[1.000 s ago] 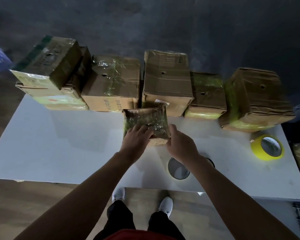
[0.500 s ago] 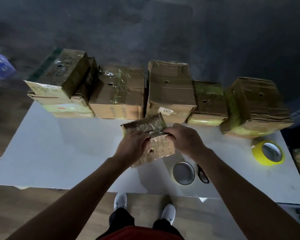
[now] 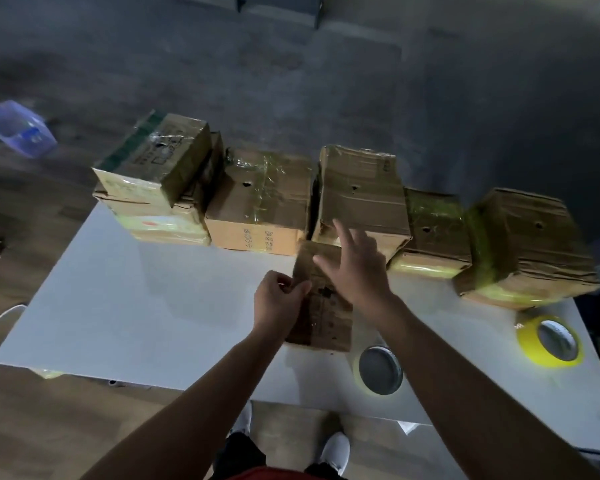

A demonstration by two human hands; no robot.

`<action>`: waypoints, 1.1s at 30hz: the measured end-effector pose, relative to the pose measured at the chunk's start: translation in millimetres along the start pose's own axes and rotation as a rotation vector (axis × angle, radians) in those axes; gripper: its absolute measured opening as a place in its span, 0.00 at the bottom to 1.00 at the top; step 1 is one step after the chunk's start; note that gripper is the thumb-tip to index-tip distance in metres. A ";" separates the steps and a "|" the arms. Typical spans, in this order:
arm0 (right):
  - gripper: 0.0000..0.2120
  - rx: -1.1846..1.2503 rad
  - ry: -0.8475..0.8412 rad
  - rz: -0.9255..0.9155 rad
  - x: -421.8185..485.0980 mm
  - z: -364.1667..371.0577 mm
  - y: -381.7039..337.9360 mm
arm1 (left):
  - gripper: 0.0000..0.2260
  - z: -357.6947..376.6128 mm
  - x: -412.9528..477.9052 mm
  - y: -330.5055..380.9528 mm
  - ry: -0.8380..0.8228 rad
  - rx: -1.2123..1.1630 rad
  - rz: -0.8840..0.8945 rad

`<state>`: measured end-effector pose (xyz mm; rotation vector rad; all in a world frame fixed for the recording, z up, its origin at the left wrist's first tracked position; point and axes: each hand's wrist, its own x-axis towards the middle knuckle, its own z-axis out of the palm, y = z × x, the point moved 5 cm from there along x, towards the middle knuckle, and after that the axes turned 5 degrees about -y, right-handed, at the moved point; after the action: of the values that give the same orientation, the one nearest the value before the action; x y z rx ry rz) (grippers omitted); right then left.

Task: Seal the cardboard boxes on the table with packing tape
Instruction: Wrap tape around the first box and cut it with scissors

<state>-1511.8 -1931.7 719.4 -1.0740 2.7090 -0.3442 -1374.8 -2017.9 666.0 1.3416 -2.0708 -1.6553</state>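
On a white table [image 3: 153,306] over dim, perhaps wooden floor [image 3: 66,427], taped cardboard boxes [image 3: 260,199].

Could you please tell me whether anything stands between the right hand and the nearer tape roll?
Nothing visible does. The right hand is open above the small cardboard box that the left hand grips; the pale tape roll lies on the table beside that box, under the right forearm.

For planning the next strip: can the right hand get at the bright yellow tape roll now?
Probably yes. The right hand is open and free, and the yellow tape roll lies on bare table to its right, with nothing between them.
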 end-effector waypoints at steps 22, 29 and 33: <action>0.13 0.687 -0.288 0.413 -26.8 82.7 18.1 | 0.18 30.0 5.1 -41.7 -0.139 -0.162 -0.287; 0.20 0.630 -0.295 0.426 -26.3 75.7 18.6 | 0.11 28.8 8.0 -48.2 -0.162 -0.395 -0.408; 0.23 0.643 -0.142 0.347 -24.7 54.8 29.4 | 0.15 30.1 12.0 -55.5 -0.281 -0.667 -0.548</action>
<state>-1498.0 -1901.4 661.3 -0.4241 2.3247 -0.9430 -1370.9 -2004.5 603.3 1.5440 -1.0741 -2.5648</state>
